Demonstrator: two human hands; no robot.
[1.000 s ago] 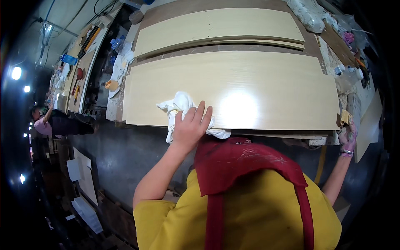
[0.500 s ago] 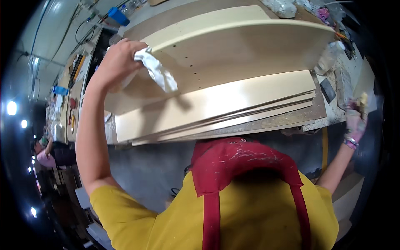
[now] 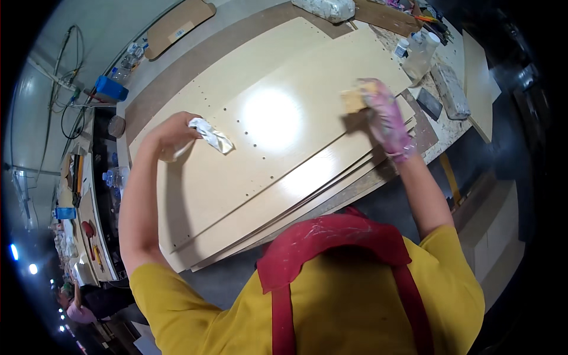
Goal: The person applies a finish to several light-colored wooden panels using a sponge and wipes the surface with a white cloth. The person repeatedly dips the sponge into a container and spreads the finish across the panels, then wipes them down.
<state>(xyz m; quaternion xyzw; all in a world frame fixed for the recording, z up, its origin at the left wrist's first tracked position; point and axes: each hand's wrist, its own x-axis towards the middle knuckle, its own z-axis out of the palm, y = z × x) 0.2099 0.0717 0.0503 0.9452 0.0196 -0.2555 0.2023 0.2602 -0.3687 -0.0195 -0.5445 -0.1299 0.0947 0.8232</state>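
Both hands now up on the panel (image 3: 278,148) — rag (image 3: 210,135) left, sponge (image 3: 354,99) right.

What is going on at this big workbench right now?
A person in a yellow shirt and red apron leans over a stack of pale, glossy wooden panels lying flat on the bench. The left hand holds a crumpled white rag against the top panel. The right hand, stained pink, presses a small tan block onto the same panel near its far edge. Clear plastic bottles stand on the bench beyond.
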